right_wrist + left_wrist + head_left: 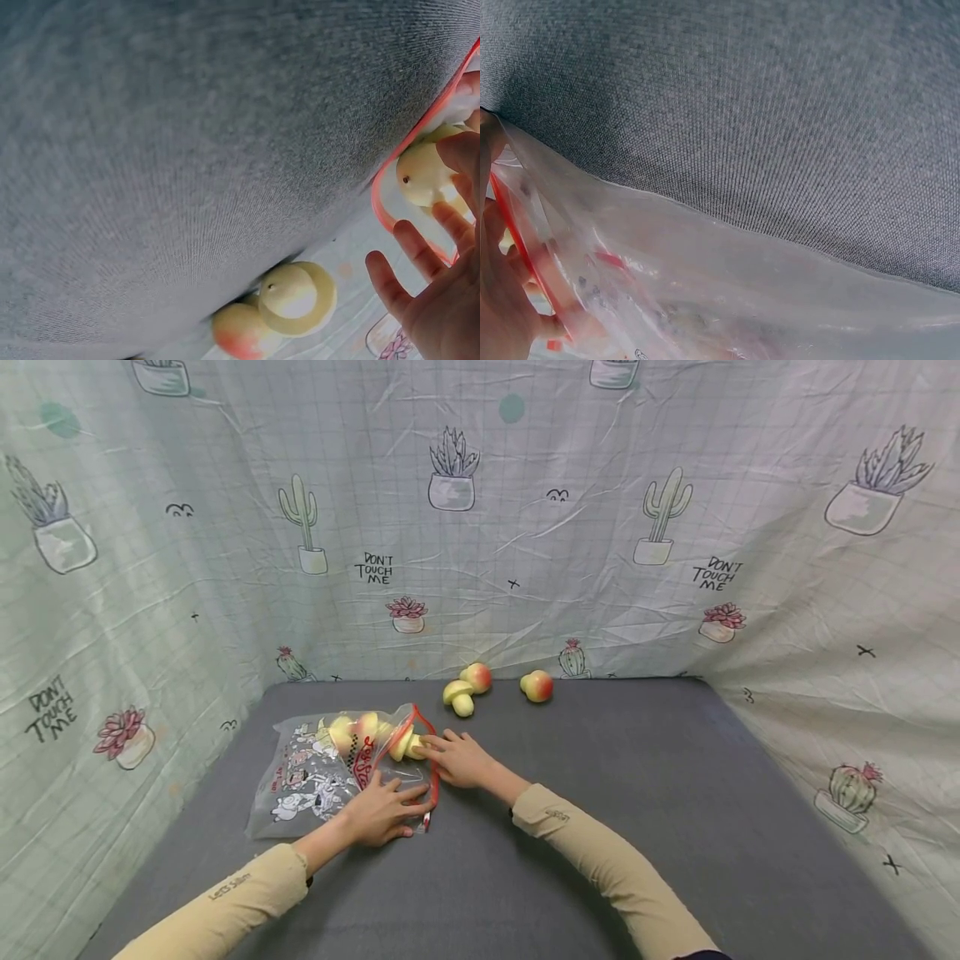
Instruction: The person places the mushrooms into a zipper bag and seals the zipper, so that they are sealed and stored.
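A clear zip bag [300,768] with printed cartoon figures and a red zip edge lies on its side, several toy mushrooms [341,735] inside it. My left hand [380,811] holds the near side of the bag's mouth, which faces right. At that opening, the fingers of my right hand [467,763] are extended against a pale yellow mushroom [405,744]. The right wrist view shows this mushroom [421,174] within the red rim, with the right hand's fingers spread beside it. Part of the left hand is hidden behind plastic in the left wrist view.
Behind the bag, a yellow mushroom [459,697] leans near a red-and-yellow one [477,677]. Another red-and-yellow mushroom [537,686] lies farther right. The grey table [637,793] ends at a hanging cloth [510,552] with cactus drawings, which also encloses both sides.
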`<state>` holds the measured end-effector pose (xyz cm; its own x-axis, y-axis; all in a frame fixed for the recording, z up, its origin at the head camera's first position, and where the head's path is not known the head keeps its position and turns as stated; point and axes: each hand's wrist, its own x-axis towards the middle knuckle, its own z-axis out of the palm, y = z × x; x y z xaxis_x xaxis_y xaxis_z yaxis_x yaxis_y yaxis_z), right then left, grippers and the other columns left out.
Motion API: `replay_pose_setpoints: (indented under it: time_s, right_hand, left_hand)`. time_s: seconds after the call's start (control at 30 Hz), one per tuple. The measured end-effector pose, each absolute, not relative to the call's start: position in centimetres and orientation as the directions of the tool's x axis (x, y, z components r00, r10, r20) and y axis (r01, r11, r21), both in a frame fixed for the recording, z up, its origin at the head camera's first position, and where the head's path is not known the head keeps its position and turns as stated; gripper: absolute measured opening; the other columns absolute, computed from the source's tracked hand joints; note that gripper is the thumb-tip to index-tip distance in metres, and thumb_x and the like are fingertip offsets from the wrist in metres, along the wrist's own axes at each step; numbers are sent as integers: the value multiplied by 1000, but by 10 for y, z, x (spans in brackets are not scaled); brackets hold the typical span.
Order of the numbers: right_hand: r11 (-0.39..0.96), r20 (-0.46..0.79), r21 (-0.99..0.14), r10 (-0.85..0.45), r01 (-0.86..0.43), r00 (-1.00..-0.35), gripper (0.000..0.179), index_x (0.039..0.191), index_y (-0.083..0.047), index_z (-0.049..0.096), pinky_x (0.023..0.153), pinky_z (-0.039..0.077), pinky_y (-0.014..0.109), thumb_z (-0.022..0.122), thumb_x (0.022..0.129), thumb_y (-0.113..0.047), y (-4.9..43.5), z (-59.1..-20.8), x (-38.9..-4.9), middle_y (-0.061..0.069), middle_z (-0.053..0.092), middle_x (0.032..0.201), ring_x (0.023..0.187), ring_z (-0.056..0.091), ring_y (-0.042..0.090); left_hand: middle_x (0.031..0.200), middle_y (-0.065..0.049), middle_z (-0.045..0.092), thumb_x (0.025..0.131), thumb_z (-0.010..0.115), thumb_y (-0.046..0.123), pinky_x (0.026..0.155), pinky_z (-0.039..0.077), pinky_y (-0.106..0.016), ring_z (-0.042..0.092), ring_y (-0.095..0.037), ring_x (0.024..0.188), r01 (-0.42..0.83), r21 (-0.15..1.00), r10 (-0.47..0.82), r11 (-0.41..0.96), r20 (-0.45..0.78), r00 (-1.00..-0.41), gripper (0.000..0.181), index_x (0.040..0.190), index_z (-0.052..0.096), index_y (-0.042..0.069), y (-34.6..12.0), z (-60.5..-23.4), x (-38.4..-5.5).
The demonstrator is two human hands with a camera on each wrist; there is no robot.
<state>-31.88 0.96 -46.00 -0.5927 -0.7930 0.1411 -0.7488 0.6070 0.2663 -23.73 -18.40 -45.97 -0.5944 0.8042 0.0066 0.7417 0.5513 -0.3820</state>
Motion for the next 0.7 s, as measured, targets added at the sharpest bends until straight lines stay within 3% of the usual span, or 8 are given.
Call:
replay_pose_setpoints:
  time_s: [0.4,0.7]
  right_hand:
    - [600,147,285,-798,-748,-584,49,136,-30,36,82,47,39,50,89,-29,0,-458,-319,-5,37,140,110,45,19]
    - [590,118,315,-802,-744,-586,55,139,-30,30,82,47,37,51,88,-31,-6,-459,-322,-5,30,144,112,43,20]
  left_hand:
    - [130,1,51,84,49,50,80,38,-62,54,-28,100,737,-382,800,558,12,-600,49,130,44,34,-183,-460,-238]
    - [131,1,51,83,50,50,79,33,-69,53,-29,101,736,-382,807,559,47,-589,50,130,44,33,-186,-464,-239]
